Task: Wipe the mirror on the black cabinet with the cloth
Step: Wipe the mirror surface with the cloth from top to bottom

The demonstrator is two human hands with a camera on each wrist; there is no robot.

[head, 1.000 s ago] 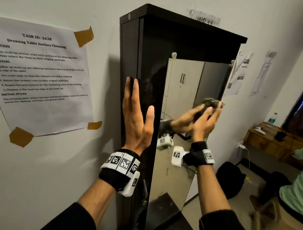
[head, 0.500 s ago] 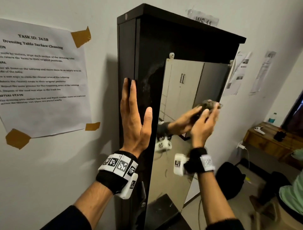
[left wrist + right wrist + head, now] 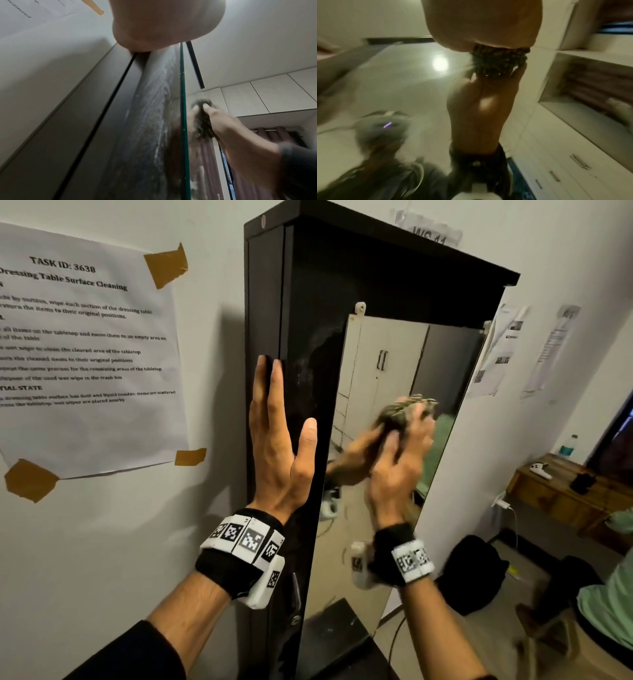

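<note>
Mirror, frameless tall glass on black cabinet: right hand clutches bunched dark cloth mid-frame. Left hand flat, fingers straight, braces the cabinet edge; press evenly, overlap strokes.

Right hand and cloth smeared (motion blur).

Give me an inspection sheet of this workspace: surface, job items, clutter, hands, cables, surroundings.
Surface: mirror on the black cabinet; whitish smears on the cabinet front beside the glass.
Job's things: bunched dark cloth pressed against the mirror.
Clutter: nothing seen on the mirror.
Hands: left hand flat, fingers straight, against the cabinet's front left edge; right hand grips the cloth, blurred.
Cables: white cable hanging by the wooden desk.
Surroundings: taped task sheet on the wall to the left; bottle on the desk; seated person in green at right.
</note>
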